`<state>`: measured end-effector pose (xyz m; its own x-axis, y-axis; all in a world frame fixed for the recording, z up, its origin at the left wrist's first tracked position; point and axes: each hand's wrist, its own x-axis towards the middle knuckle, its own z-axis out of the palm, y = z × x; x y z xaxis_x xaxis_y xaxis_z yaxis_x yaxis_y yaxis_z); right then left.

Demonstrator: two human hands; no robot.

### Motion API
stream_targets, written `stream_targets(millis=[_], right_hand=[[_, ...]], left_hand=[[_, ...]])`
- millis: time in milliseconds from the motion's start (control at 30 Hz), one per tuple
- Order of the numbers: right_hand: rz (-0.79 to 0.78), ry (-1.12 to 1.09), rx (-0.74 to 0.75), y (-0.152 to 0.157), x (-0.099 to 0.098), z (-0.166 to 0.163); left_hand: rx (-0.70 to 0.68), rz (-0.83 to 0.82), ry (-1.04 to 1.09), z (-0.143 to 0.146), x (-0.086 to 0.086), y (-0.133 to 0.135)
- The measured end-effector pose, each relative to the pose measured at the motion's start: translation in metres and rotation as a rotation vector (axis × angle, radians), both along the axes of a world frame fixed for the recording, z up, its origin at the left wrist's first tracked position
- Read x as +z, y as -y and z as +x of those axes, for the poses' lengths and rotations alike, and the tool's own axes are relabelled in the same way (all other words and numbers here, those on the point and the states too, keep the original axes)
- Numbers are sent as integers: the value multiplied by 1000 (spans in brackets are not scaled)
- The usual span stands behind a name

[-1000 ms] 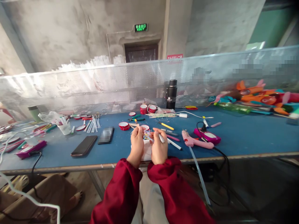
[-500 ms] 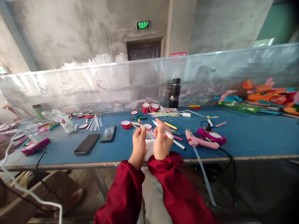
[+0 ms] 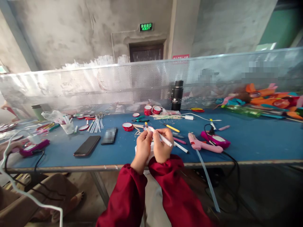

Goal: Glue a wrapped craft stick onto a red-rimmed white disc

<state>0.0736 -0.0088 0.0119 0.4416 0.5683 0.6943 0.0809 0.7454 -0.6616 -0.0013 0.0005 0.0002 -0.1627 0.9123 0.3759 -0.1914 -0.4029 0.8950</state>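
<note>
My left hand (image 3: 142, 147) pinches a small wooden stick (image 3: 146, 125) with a yellow tip, held upright above the bench. Between the fingers of my right hand (image 3: 163, 146) is a white marker pen (image 3: 166, 140), slanted so that its writing end points at the stick. Both hands are close together, fingertips almost meeting. Behind them lies a red-rimmed round lid (image 3: 148, 128), partly covered. A white container (image 3: 136, 150) sits beneath the hands, its contents mostly hidden by them.
A pink glue gun (image 3: 204, 145) lies to the right, its glue stick (image 3: 208, 179) hanging over the edge. A black phone (image 3: 87, 146) rests at left. Red round tins (image 3: 127, 127), a yellow cutter (image 3: 173, 128) and a black bottle (image 3: 177, 96) stand beyond.
My right hand has moved slightly down, bringing the marker's writing end nearer the stick. My left hand has shifted a little right and down with the stick.
</note>
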Motion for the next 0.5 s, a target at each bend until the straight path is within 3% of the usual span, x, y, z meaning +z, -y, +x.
stream_targets(millis=[167, 500], right_hand=[[-28, 113, -133, -2, -8, 4], [-8, 206, -144, -1, -5, 3]], left_hand=[[-37, 10, -14, 2, 3, 4], [38, 25, -91, 1, -1, 4]])
